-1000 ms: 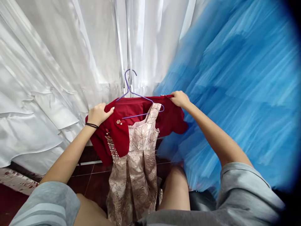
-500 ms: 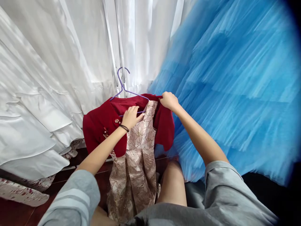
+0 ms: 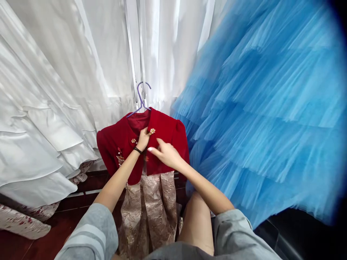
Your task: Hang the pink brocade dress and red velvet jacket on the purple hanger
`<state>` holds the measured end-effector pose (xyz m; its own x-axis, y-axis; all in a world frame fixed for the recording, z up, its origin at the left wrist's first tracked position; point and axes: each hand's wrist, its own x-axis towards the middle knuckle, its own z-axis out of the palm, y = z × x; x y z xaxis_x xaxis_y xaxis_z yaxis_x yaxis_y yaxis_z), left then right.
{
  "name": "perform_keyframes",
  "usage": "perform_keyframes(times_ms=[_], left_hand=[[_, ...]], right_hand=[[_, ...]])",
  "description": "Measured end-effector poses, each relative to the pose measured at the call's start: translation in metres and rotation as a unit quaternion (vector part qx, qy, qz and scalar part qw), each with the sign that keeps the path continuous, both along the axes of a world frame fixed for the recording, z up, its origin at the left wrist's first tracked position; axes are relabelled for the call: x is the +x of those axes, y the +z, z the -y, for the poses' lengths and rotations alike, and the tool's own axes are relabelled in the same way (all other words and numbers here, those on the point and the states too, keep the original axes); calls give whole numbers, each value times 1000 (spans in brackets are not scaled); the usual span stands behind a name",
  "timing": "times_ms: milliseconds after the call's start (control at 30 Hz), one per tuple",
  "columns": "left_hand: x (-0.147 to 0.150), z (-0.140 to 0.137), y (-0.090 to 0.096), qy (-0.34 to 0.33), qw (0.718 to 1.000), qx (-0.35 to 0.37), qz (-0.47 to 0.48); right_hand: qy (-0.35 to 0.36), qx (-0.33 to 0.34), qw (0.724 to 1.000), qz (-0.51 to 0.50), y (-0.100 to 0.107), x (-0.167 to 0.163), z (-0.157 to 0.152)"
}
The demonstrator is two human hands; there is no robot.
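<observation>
A short dark-red velvet jacket (image 3: 168,131) with beaded gold flower ornaments hangs on a purple hanger (image 3: 140,97). Under it is a pale gold-pink brocade dress (image 3: 157,202), whose skirt shows below the jacket hem. My left hand (image 3: 142,140), a black band at its wrist, is closed on the jacket's front edge near the neckline, with some fingers hidden by the cloth. Over the other front panel is my right hand (image 3: 168,155), thumb and forefinger apart, holding nothing.
White layered gowns (image 3: 48,126) hang at the left and behind. A large blue tulle skirt (image 3: 260,119) fills the right side. Metal rails (image 3: 142,43) stand behind the hanger. Dark red tiled floor (image 3: 67,216) shows at lower left, and my bent knee (image 3: 196,220) is beside the dress.
The right front of the jacket has been drawn over the hanger and dress bodice. My right hand has let go at the shoulder and come down and left; my left hand now grips the front edge.
</observation>
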<state>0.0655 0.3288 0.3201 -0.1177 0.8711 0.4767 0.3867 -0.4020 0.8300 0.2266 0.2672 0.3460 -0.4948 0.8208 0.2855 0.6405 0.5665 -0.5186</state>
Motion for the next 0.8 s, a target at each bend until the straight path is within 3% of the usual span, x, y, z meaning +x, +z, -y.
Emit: perform_keyframes(times_ms=[67,167,233,333,400,467,533,633,700,800], left_hand=[[-10,9,0,-6,998,-3,64],[-17,22,-5,-38,996,-15,82],[-18,30,-6,-22,1000,-11,15],[-22,45,7,23,999,-21,-20],[-25,55,23,19,999,-39,31],[-24,63,35,20,996,-39,79],[-19,67,35,32,996,-38,75],[-11,69,10,27,998,-60,9],[-13,73,-14,36,998,-43,-33],[-29,88,-44,109,992,-14,-65]], right_hand=[[-87,23,987,-133,-17,29,-19],[-234,58,937,-251,-41,65,-58],[-210,-18,941,-263,-55,80,-80],[-86,-139,944,-287,-71,100,-94],[-43,-146,926,-346,-78,113,-94],[-47,-132,910,-389,-86,121,-92],[-87,-120,928,-343,-96,118,-88],[-185,-11,957,-222,-111,98,-75],[-233,89,942,-226,-121,78,-58],[-191,131,939,-255,-135,44,-30]])
